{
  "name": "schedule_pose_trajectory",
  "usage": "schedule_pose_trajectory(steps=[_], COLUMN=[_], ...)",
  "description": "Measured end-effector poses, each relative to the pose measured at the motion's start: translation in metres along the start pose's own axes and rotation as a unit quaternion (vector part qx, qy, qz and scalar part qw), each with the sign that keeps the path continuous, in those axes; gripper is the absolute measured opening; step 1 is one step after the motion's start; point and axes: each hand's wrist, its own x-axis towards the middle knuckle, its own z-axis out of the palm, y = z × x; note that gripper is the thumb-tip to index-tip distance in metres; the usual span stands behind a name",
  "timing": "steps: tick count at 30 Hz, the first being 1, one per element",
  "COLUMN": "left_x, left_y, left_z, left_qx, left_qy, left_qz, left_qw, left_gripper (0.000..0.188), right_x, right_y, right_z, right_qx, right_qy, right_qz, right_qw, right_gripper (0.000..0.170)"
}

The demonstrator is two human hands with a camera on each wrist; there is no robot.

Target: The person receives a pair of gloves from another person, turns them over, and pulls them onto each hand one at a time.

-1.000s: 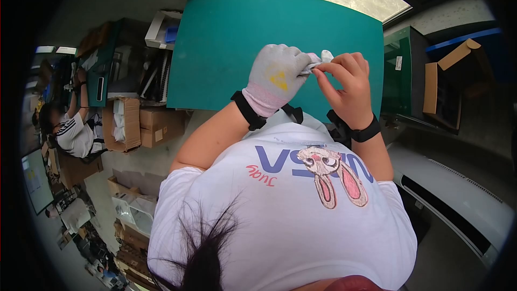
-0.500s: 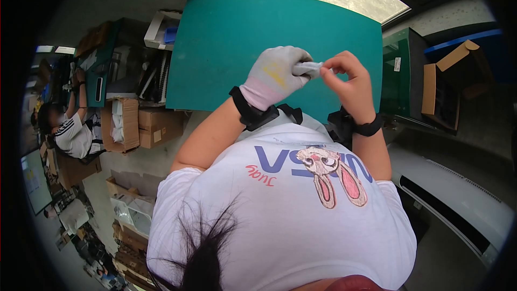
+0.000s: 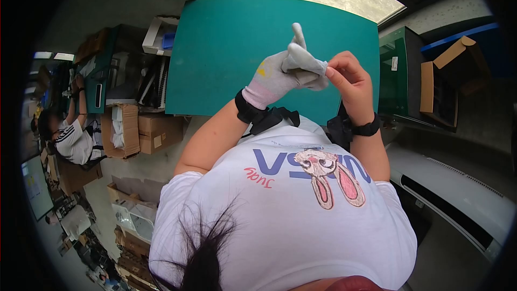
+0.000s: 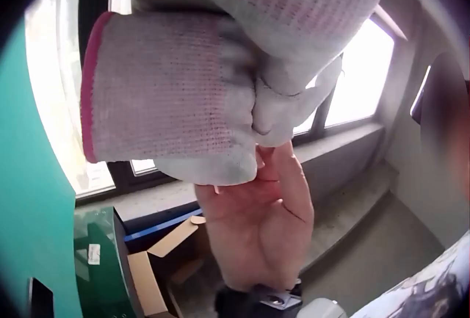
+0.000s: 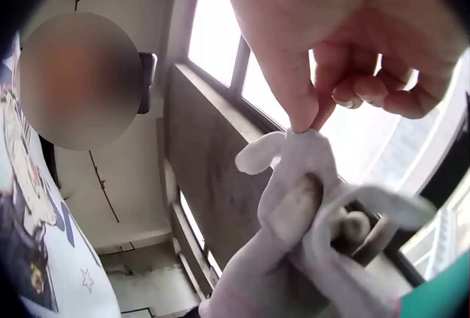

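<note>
My left hand (image 3: 272, 80) wears a pale grey knit glove with a yellow mark on its back. It grips a second, loose glove (image 3: 303, 60), whose limp parts stand up above the fingers. My bare right hand (image 3: 353, 81) pinches one fingertip of that loose glove between thumb and index finger; the right wrist view shows this right hand (image 5: 360, 39) with its other fingers curled free. The left wrist view has the loose glove's ribbed cuff (image 4: 158, 87), edged in pink, jutting from under the left hand (image 4: 316, 17). Both hands are above the green table.
The green table (image 3: 226, 32) lies in front, by a window. An open white box (image 3: 154, 35) stands at its left edge, with cardboard boxes (image 3: 160, 129) below. To the right are a green cabinet (image 3: 393, 78) and an open carton (image 3: 428, 94). Another person (image 3: 75, 140) sits at far left.
The loose glove, earlier bunched between the hands, now spreads out with parts pointing up and away. My left hand has turned at the wrist; the right keeps its pinch in nearly the same place.
</note>
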Motion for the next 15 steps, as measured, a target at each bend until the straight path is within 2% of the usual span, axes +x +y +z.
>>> schedule_pose_trajectory(steps=[1, 4, 7, 8, 11, 14, 15], left_x=[-0.001, 0.004, 0.007, 0.008, 0.003, -0.003, -0.005], left_y=[0.001, -0.018, -0.020, -0.018, -0.012, -0.005, -0.002], left_z=[-0.002, -0.013, -0.020, -0.023, -0.033, -0.020, -0.017], left_qx=[0.024, 0.091, 0.110, 0.074, 0.236, 0.101, 0.059], left_qy=[0.005, 0.001, 0.090, 0.076, 0.036, 0.044, 0.040], left_qz=[-0.008, 0.096, 0.261, 0.249, 0.305, 0.169, 0.097], left_qw=[1.000, 0.991, 0.955, 0.963, 0.922, 0.980, 0.993], left_gripper=[0.040, 0.023, 0.022, 0.024, 0.021, 0.017, 0.016], right_x=[0.000, -0.002, -0.005, -0.007, -0.009, -0.004, -0.003], right_y=[-0.004, -0.017, -0.033, -0.037, -0.044, -0.036, -0.031], right_z=[-0.002, -0.013, -0.026, -0.030, -0.036, -0.036, -0.036], right_qx=[-0.036, -0.156, -0.234, -0.252, -0.308, -0.293, -0.287], right_qy=[0.001, 0.009, 0.049, 0.067, 0.061, 0.067, 0.068], right_qz=[-0.028, -0.112, -0.177, -0.194, -0.194, -0.146, -0.122], right_qw=[0.999, 0.981, 0.955, 0.946, 0.929, 0.942, 0.948], right_gripper=[0.008, 0.009, 0.008, 0.008, 0.007, 0.010, 0.012])
